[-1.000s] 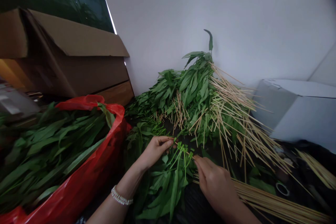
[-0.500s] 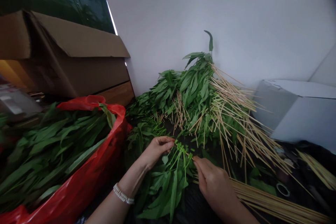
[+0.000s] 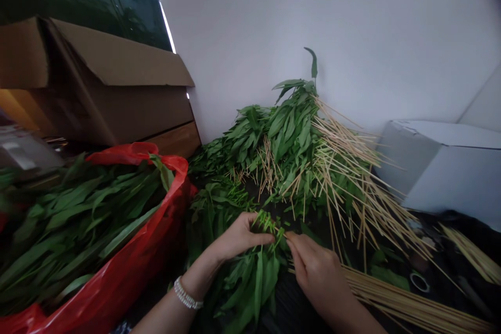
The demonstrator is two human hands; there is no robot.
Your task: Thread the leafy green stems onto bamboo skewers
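Note:
My right hand (image 3: 319, 269) is closed in a pinch on a thin wooden skewer (image 3: 278, 229), most of it hidden by fingers and stems. Green stems of leafy greens (image 3: 260, 282) are threaded side by side along the skewer, with the long leaves hanging below. My left hand (image 3: 245, 234), a beaded bracelet on its wrist, is closed round the stems, thumb in front and fingers behind. Left of it lie more loose greens (image 3: 209, 206). Behind both hands is a heap of skewered greens (image 3: 289, 125) with bare stick ends (image 3: 352, 156) pointing right.
A red plastic bag (image 3: 178, 177) full of loose leaves stands at the left. Behind it is a cardboard box (image 3: 129, 104). Bare skewers (image 3: 395, 295) lie in a bundle at lower right. A white box (image 3: 457, 162) and a roll of tape (image 3: 420, 282) are also there.
My left hand has shifted right and slightly down, from the skewer's left end onto the stems, its thumb now across them. My right hand stays almost in place.

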